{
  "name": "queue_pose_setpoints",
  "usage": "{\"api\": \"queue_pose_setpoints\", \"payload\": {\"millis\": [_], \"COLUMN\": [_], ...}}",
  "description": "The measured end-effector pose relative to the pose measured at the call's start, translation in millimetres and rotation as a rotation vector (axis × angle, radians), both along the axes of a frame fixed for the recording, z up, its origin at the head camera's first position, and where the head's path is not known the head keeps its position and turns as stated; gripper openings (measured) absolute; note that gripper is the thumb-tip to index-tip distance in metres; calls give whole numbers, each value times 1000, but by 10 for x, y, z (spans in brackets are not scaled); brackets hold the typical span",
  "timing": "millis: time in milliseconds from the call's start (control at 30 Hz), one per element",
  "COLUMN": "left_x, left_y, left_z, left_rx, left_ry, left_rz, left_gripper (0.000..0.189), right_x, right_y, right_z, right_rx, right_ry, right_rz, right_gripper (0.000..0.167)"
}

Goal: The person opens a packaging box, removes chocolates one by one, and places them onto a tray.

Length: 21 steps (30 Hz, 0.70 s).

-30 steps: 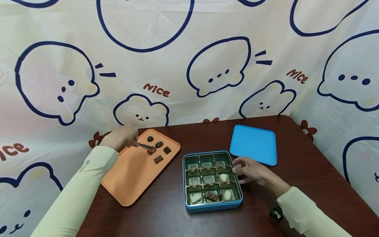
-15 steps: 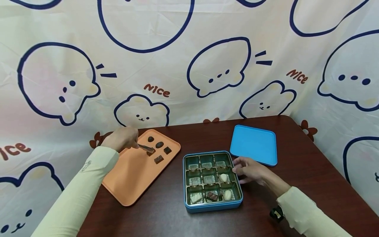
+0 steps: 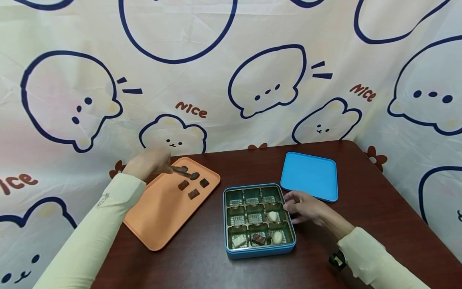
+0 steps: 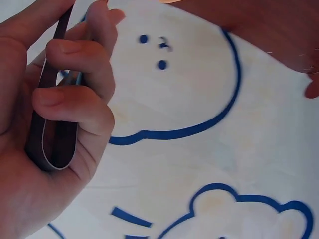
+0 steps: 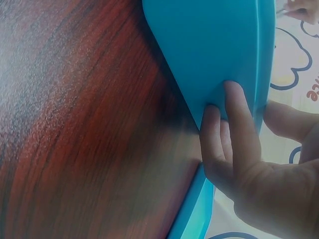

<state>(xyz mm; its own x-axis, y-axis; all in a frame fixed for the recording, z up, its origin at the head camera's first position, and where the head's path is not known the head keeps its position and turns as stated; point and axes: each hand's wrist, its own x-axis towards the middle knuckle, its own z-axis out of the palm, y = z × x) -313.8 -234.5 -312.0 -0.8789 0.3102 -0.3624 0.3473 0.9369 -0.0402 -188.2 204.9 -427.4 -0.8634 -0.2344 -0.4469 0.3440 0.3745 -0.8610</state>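
My left hand [image 3: 149,163] grips a pair of dark metal tongs [image 4: 61,144] over the far end of the orange tray [image 3: 155,224]. The tongs' tips reach an oval dark chocolate [image 3: 195,176]; whether they pinch it I cannot tell. A small round chocolate lies partly behind the tongs. Square brown chocolates [image 3: 193,194] lie nearby on the tray. My right hand [image 3: 306,208] rests its fingertips against the side wall of the blue tin [image 5: 214,50], thumb near the rim. The tin's gold insert holds a brown chocolate [image 3: 258,239] and white ones [image 3: 277,237] in separate compartments; several compartments are bare.
A blue lid [image 3: 309,176] lies behind the right hand, near the tin's far corner. The dark wooden table [image 3: 187,261] meets a patterned cloth [image 3: 216,92] at its far edge. A black device [image 3: 337,260] sits on the right wrist.
The left hand has moved the tongs slightly away from me, from a square chocolate to the oval one. That square chocolate stays on the tray. The right hand and the tin have not moved.
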Motion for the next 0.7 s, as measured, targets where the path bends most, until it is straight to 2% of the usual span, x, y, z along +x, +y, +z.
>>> {"api": "queue_pose_setpoints", "payload": {"millis": [100,233,467,600,700], "left_x": [21,92,319,461,544], "left_y": [154,428,918,1139,1277], "left_z": [96,154,121,102,90], "left_rx": [50,115,178,194,168], "left_ry": [32,14,-5,17,49], "left_rz": [-59,-141,-336,-439,-484], "left_gripper": [25,25,22,21,23], "right_x": [1,1,6,6,12], "right_y": [-2,1,-7,-14,-13], "right_z": [-3,1,-4,-6,-5], "right_rx": [2,1,4,9,11], "right_ry": [-1,4,0,-4,0], "right_rz": [-10,-1,-8,-10,-7], "right_gripper": [48,48,47,46,46]}}
